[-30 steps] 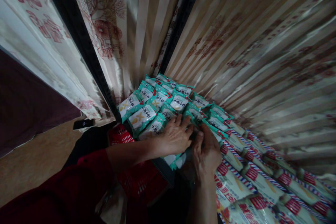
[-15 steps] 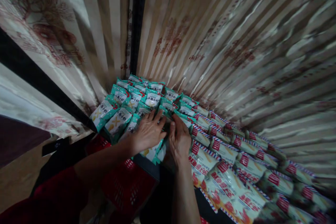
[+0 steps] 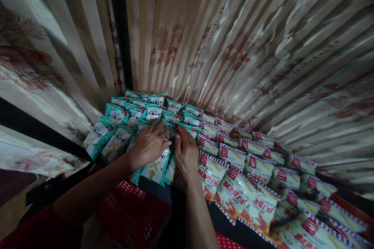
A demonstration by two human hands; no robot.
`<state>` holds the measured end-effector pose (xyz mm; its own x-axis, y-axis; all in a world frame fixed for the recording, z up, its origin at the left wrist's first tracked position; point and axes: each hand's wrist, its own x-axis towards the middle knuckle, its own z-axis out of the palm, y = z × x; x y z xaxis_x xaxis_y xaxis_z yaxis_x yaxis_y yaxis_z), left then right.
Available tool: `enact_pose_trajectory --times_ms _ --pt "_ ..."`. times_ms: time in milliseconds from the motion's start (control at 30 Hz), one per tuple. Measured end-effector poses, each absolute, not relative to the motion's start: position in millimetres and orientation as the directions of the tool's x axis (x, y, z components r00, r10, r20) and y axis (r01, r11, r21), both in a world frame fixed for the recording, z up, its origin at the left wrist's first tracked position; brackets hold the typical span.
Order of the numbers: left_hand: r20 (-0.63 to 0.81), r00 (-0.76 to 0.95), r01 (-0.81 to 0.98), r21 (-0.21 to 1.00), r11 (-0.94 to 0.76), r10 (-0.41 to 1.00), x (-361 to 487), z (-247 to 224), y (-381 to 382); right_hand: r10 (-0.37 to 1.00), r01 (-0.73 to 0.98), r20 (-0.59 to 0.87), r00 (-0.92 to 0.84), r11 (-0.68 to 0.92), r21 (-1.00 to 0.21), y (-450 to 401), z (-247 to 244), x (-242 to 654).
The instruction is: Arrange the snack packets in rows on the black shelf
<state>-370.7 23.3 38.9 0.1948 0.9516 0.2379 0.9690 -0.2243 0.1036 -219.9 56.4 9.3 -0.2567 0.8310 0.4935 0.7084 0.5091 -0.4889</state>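
Rows of teal-and-white snack bags (image 3: 154, 112) stand packed together on a dark shelf. My left hand (image 3: 150, 146) lies over the front bags with its fingers spread, touching their tops. Beside it, my right hand (image 3: 186, 151) rests at the right edge of the teal bags, fingers stretched forward and the thumb slightly apart. A front teal bag (image 3: 156, 169) shows below my left hand. White bags with red print and striped edges (image 3: 235, 190) fill the shelf to the right of my right hand.
Patterned striped curtain-like sheets (image 3: 187, 27) hang behind and left of the bags. A dark upright post (image 3: 120, 27) stands at the back corner, and a dark bar (image 3: 43, 128) slants at the left. Below the shelf is a red perforated basket (image 3: 131, 214).
The view has turned so the bags and both hands appear further left. More striped-edged bags show at the right. Both hands stay on the teal bags in nearly the same pose.
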Motion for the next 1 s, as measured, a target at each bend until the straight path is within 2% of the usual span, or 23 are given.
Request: enact_pose_trajectory --times_ms 133,367,600,800,1000 --pt "0.244 0.203 0.971 0.076 -0.227 0.948 -370 50 41 0.831 0.714 0.513 -0.214 0.492 -0.498 57 12 -214" --pt "0.134 0.373 0.926 0.009 -0.377 0.918 -361 52 62 0.815 0.708 0.528 -0.239 0.519 -0.48 64 11 -208" --pt "0.156 0.37 0.928 -0.016 -0.372 0.916 -372 36 69 0.808 0.686 0.498 -0.316 0.557 -0.469 62 11 -214" --pt "0.156 0.367 0.929 -0.005 -0.37 0.917 -376 40 74 0.795 0.686 0.519 -0.313 0.567 -0.456 63 8 -215" --pt "0.163 0.363 0.932 -0.043 -0.361 0.918 -376 44 74 0.791 0.676 0.507 -0.342 0.582 -0.452 62 7 -219"
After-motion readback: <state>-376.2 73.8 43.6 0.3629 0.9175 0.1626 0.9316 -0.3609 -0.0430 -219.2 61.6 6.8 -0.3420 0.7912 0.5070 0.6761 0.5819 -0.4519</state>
